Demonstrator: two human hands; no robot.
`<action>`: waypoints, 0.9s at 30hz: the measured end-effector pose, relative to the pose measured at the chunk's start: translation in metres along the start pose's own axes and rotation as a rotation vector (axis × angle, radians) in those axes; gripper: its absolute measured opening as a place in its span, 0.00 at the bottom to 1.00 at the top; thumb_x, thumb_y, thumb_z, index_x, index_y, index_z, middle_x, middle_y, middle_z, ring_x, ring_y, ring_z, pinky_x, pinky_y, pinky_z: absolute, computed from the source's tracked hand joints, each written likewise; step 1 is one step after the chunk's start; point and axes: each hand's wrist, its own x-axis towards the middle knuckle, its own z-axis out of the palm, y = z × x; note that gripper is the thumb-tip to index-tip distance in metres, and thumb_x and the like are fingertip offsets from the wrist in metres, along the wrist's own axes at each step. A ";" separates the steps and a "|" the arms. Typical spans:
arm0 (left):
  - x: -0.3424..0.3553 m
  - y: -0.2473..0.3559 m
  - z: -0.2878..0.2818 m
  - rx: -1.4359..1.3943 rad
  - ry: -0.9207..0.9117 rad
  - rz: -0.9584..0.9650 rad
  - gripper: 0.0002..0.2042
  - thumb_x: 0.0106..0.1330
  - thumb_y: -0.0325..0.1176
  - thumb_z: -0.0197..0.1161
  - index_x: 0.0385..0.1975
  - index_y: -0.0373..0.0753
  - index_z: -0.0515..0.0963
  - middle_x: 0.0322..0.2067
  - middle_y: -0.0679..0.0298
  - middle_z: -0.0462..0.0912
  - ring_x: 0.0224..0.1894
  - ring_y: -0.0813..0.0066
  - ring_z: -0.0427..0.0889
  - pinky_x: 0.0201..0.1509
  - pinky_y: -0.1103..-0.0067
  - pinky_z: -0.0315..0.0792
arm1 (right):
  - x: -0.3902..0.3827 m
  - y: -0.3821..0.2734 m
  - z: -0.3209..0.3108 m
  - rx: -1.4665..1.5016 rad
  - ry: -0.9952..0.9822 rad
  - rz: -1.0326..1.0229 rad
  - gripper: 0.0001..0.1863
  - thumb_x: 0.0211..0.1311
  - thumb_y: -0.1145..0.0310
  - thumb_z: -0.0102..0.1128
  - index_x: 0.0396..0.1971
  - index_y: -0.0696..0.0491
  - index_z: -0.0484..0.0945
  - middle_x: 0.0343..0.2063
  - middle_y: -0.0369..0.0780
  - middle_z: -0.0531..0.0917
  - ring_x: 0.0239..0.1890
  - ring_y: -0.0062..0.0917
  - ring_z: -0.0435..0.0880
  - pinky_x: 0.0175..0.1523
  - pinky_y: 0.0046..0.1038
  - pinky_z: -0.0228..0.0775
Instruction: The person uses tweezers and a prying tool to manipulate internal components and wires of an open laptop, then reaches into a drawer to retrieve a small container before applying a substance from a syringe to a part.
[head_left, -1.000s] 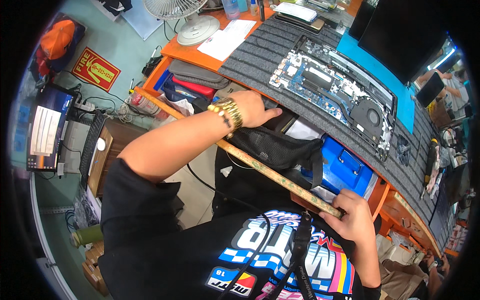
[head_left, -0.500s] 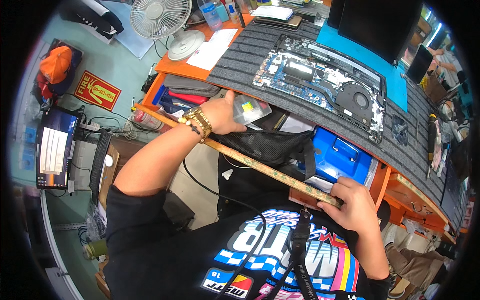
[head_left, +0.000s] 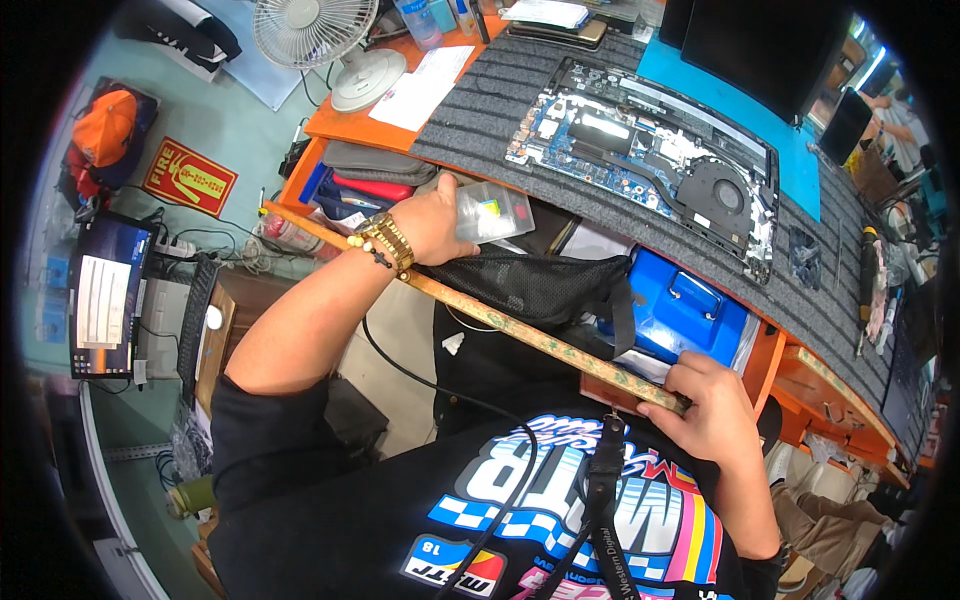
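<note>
My left hand (head_left: 428, 228) reaches into the pulled-out drawer, closed over the left end of a clear plastic case (head_left: 503, 214) with small bits inside. Some of its fingers are hidden. Just below it lies a black mesh pouch (head_left: 510, 283) with a strap. My right hand (head_left: 712, 400) is wrapped around the top edge of the wooden drawer front (head_left: 530, 342), near its right end. A blue metal box with a handle (head_left: 668, 318) sits in the drawer beside that hand. Grey and red pouches (head_left: 372, 165) fill the left back corner.
An opened laptop chassis (head_left: 650, 165) with bare board and fan lies on the ribbed grey mat (head_left: 470, 120) above the drawer. A white fan (head_left: 365, 80) and papers stand at the far left. A black cable (head_left: 400, 365) hangs before me. Screwdrivers (head_left: 868, 290) lie at right.
My left hand and the clear case have shifted slightly left inside the drawer. My right hand keeps its hold on the drawer front.
</note>
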 end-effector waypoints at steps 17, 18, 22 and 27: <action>-0.006 0.099 -0.006 0.079 -0.134 0.037 0.52 0.69 0.78 0.47 0.57 0.22 0.81 0.57 0.38 0.84 0.60 0.45 0.86 0.66 0.62 0.78 | -0.003 -0.007 0.010 -0.066 0.015 -0.067 0.13 0.55 0.68 0.76 0.40 0.56 0.88 0.31 0.45 0.81 0.37 0.46 0.84 0.40 0.43 0.75; -0.006 0.101 -0.003 0.061 -0.117 0.024 0.55 0.69 0.79 0.47 0.57 0.17 0.79 0.56 0.36 0.85 0.58 0.43 0.86 0.65 0.62 0.78 | -0.006 -0.008 0.011 -0.048 -0.008 -0.057 0.13 0.55 0.69 0.76 0.40 0.57 0.88 0.31 0.46 0.81 0.37 0.46 0.84 0.40 0.44 0.75; -0.004 0.090 0.003 0.081 -0.285 0.094 0.57 0.67 0.83 0.43 0.59 0.21 0.80 0.60 0.37 0.83 0.61 0.43 0.85 0.69 0.61 0.75 | -0.016 -0.016 0.015 -0.003 -0.029 -0.029 0.14 0.55 0.69 0.77 0.40 0.58 0.88 0.31 0.45 0.81 0.37 0.45 0.84 0.41 0.43 0.76; -0.001 0.052 -0.015 0.170 -0.030 -0.078 0.46 0.67 0.73 0.59 0.52 0.23 0.83 0.50 0.40 0.88 0.54 0.47 0.89 0.60 0.59 0.82 | -0.021 -0.019 0.021 -0.024 0.001 -0.038 0.15 0.53 0.69 0.78 0.40 0.57 0.88 0.32 0.44 0.82 0.37 0.43 0.85 0.41 0.42 0.77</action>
